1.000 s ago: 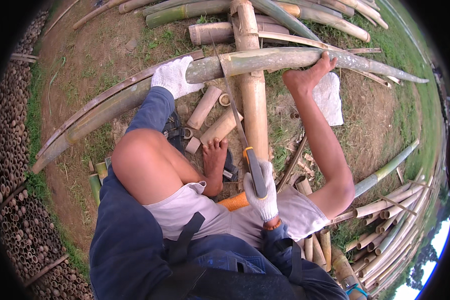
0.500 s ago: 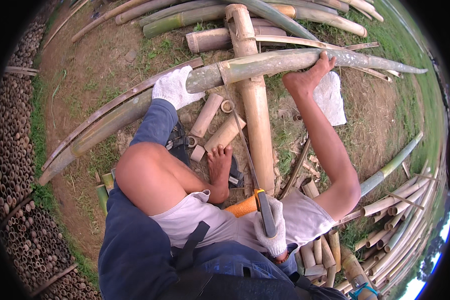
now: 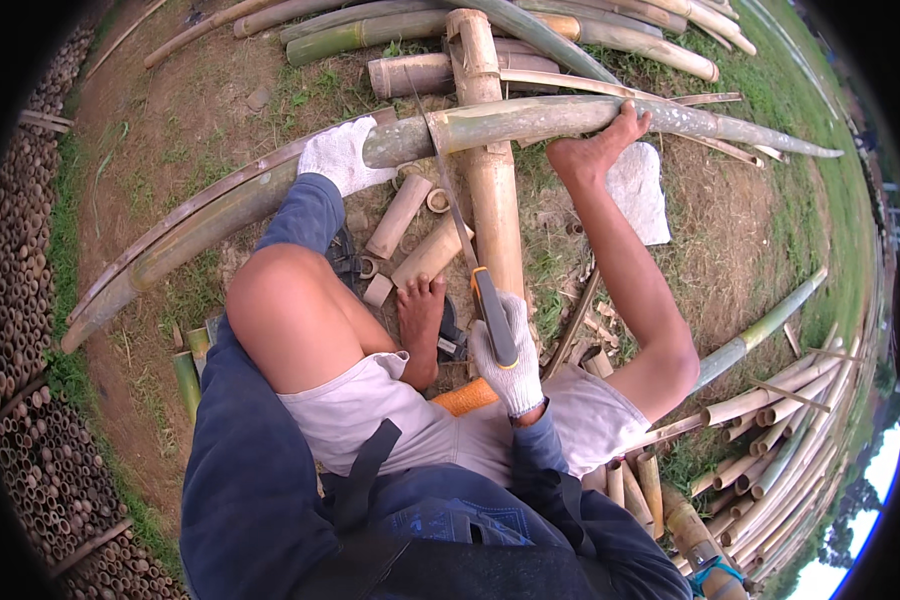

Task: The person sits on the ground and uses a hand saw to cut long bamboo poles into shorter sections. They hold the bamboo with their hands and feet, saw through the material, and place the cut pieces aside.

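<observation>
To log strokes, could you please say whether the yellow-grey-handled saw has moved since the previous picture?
Yes, forward: the saw now projects past the long greenish bamboo pole.

Outdoor workyard — stacked bamboo (image 3: 25, 290), grass (image 3: 810, 210).

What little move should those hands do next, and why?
Probably the right hand should draw the saw back gently toward the body: its blade lies across the bamboo pole with the tip poking out past the far side. The left hand grips the pole and the right foot rests on it, which should help steady it.
</observation>
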Demonstrator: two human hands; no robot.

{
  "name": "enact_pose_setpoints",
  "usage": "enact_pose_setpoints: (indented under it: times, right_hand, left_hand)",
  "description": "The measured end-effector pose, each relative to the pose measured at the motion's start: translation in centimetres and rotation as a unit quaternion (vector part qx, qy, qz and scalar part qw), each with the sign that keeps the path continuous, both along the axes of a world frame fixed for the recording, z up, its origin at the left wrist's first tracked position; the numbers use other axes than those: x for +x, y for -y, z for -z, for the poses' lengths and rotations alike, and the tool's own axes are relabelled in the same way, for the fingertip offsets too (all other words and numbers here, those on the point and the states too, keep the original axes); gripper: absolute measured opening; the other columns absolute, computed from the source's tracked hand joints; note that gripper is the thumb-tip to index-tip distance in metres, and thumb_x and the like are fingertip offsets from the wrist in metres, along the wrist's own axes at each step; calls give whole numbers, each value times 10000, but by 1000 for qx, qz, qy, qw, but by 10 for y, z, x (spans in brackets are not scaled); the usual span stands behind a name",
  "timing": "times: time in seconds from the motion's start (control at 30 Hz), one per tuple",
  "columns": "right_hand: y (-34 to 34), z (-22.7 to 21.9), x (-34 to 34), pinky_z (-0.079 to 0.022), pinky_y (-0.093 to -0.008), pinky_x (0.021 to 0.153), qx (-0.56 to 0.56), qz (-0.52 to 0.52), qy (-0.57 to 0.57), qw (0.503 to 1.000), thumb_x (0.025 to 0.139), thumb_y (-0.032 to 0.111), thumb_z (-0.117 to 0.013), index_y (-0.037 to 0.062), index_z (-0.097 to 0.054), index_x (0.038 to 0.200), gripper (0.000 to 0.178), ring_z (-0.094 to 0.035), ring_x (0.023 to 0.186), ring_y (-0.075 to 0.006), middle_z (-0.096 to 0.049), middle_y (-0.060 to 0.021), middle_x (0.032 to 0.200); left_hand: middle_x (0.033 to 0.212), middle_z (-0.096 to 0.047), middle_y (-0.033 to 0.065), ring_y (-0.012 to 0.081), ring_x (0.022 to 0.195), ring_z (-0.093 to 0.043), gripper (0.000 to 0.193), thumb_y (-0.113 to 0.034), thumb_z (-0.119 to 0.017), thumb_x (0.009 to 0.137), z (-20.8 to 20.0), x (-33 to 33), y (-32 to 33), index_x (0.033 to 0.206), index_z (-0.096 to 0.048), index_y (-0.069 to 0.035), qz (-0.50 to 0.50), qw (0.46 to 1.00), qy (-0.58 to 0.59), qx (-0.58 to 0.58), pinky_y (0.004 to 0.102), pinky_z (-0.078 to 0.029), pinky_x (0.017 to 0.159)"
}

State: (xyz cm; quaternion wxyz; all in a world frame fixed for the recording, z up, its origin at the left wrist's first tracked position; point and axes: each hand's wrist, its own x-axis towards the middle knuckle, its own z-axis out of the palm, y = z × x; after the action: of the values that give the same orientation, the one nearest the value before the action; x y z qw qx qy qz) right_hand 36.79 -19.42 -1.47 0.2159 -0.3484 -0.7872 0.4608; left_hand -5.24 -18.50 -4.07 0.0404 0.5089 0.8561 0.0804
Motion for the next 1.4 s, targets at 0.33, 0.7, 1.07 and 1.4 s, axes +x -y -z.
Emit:
enact_pose_setpoints:
  times: [0.33, 0.7, 1.07, 1.4]
  right_hand:
    - [-49, 23, -76, -597, -484, 991, 8, -4, -75, 997, 985, 70, -717, 52, -580, 1424, 460, -716, 1212, -475, -692, -226, 1311]
    - [40, -33, 57, -602, -447, 1044, -8, 3, 37, 999, 942, 46, -769, 11, -600, 1475, 560, -736, 1244, -429, -698, -240, 1350]
    - [-72, 78, -128, -613, -512, 986, 7, 32, -71, 997, 981, 173, -774, 87, -592, 1411, 474, -708, 1228, -477, -693, -219, 1318]
    - [52, -45, 86, -597, -430, 1069, -20, 12, 55, 998, 955, 18, -736, 33, -602, 1469, 532, -750, 1259, -388, -711, -214, 1350]
  left_hand:
    - [1432, -740, 180, 387, 1280, -740, 1005, -711, -917, 762, 4, 1, -3, 1538, -626, -144, 6, 1000, 6, -4, 509, -594, 1103]
    - [1460, -738, 156, 371, 1309, -726, 982, -683, -927, 766, 3, -1, -3, 1529, -636, -137, 8, 1000, -15, 8, 490, -586, 1113]
    - [1454, -744, 154, 367, 1297, -735, 993, -688, -925, 772, -11, 6, -4, 1542, -627, -135, 1, 1000, -13, -11, 490, -588, 1108]
    - [1522, -701, 167, 366, 1382, -685, 1043, -689, -927, 764, 1, -3, -5, 1583, -600, -133, 5, 1000, 1, -21, 495, -549, 1167]
